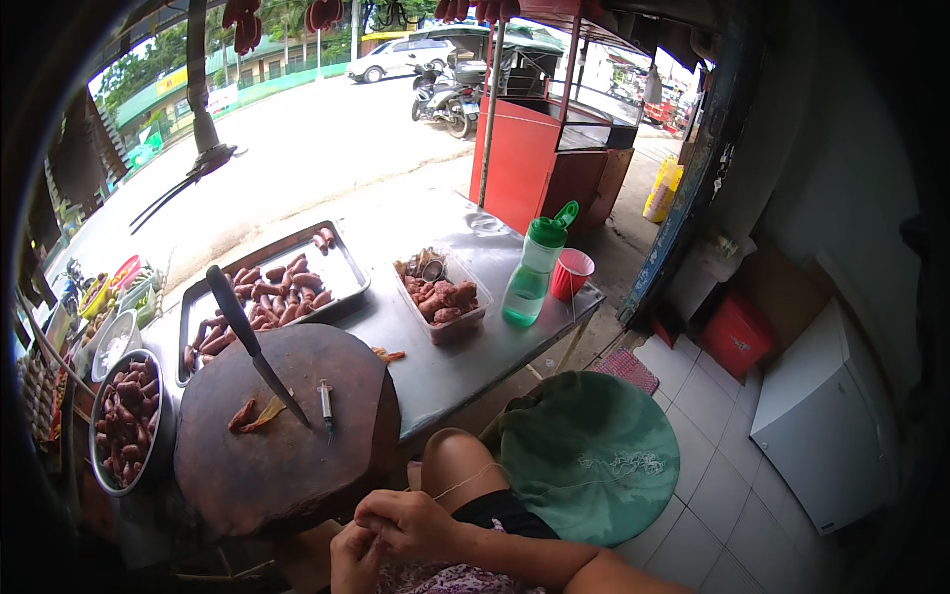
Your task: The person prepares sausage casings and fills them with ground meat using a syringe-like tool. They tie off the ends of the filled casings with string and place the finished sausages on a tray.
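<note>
Close together low in the middle are my left hand [353,559] and my right hand [414,525], in front of my lap. Both have their fingers closed in a pinch. A thin white string [457,486] runs out of my right hand across my knee; what my left fingertips grip is hidden. Loose string [633,462] lies heaped on a round green surface [554,426] to the right. Beyond my hands stands a thick round chopping block [287,465]. A knife [247,332] leans upright on it, its tip against the wood, beside a small syringe [326,401] and dried casing scraps [259,414].
On the metal table [460,371] are a tray [341,262] of short sausages, a plastic tub [450,332] of ground meat, a green-capped bottle [532,272] and a red cup [572,274]. A bowl [158,445] of sausages sits left. A white cabinet [826,416] stands right.
</note>
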`<action>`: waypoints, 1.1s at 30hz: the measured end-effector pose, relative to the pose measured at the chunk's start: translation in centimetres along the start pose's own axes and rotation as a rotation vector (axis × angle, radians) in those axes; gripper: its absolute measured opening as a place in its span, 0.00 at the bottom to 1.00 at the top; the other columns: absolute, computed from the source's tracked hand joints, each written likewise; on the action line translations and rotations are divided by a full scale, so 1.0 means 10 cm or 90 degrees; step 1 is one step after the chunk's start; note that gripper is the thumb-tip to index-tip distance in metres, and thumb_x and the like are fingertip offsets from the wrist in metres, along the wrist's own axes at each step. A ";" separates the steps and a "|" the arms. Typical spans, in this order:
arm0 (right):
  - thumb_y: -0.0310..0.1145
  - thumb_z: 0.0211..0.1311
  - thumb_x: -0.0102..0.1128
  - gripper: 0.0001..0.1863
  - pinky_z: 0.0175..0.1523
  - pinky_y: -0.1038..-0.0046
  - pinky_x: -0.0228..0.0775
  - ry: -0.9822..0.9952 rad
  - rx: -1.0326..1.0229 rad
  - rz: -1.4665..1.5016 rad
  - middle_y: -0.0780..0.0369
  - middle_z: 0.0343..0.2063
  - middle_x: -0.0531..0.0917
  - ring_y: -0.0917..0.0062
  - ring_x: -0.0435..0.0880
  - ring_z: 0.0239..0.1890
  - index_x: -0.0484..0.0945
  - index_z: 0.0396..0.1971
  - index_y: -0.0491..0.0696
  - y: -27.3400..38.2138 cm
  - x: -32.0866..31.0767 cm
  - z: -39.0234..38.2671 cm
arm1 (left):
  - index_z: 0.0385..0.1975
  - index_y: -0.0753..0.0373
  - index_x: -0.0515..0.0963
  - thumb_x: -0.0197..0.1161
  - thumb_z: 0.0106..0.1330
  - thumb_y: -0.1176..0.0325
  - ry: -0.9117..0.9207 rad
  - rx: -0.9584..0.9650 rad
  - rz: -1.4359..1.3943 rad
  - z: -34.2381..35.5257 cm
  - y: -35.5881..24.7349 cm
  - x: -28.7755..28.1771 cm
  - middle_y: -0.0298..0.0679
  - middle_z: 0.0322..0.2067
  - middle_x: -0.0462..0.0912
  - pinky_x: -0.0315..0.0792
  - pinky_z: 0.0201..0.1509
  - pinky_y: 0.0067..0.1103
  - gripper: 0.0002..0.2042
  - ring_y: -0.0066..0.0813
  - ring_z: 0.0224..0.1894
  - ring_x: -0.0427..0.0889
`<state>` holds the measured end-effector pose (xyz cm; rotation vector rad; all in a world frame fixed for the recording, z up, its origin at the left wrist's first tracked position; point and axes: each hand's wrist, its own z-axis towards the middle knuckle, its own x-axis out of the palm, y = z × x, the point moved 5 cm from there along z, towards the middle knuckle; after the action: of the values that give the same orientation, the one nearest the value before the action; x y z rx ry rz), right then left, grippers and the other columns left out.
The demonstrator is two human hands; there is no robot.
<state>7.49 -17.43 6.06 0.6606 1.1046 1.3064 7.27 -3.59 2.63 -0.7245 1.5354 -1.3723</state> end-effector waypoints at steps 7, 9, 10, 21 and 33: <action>0.27 0.63 0.64 0.06 0.40 0.72 0.75 0.054 0.036 0.071 0.56 0.31 0.84 0.70 0.84 0.34 0.80 0.36 0.41 0.05 0.02 0.02 | 0.40 0.74 0.78 0.55 0.67 0.74 -0.147 0.079 0.052 0.00 -0.08 0.00 0.38 0.33 0.83 0.74 0.41 0.19 0.10 0.21 0.39 0.81; 0.27 0.64 0.64 0.06 0.40 0.73 0.74 0.059 0.050 0.104 0.57 0.31 0.84 0.73 0.84 0.34 0.80 0.37 0.41 0.06 0.03 0.02 | 0.39 0.74 0.79 0.55 0.67 0.74 -0.183 0.072 0.044 -0.01 -0.10 -0.01 0.38 0.31 0.83 0.74 0.40 0.20 0.09 0.23 0.36 0.82; 0.27 0.64 0.64 0.06 0.40 0.74 0.74 0.058 0.057 0.128 0.58 0.31 0.84 0.75 0.84 0.34 0.80 0.37 0.41 0.07 0.04 0.02 | 0.39 0.74 0.79 0.56 0.67 0.74 -0.217 0.090 0.054 -0.01 -0.13 -0.01 0.38 0.30 0.84 0.75 0.40 0.20 0.09 0.24 0.34 0.83; 0.28 0.70 0.58 0.07 0.37 0.77 0.72 -0.002 0.209 0.226 0.61 0.27 0.83 0.83 0.80 0.31 0.80 0.37 0.39 -0.12 0.04 -0.02 | 0.36 0.70 0.83 0.67 0.56 0.86 -0.400 0.248 0.141 -0.15 -0.44 -0.05 0.49 0.35 0.85 0.81 0.40 0.26 0.08 0.38 0.37 0.87; 0.24 0.62 0.64 0.05 0.31 0.71 0.78 0.002 -0.084 -0.132 0.55 0.31 0.85 0.66 0.86 0.27 0.81 0.37 0.42 0.13 0.04 0.06 | 0.34 0.64 0.81 0.64 0.66 0.73 -0.201 -0.017 -0.582 -0.01 0.08 -0.06 0.53 0.55 0.79 0.70 0.62 0.29 0.02 0.34 0.59 0.76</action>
<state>7.44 -16.63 7.35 0.4342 1.0493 1.1899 7.51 -2.87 2.02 -1.6999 0.9778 -1.7494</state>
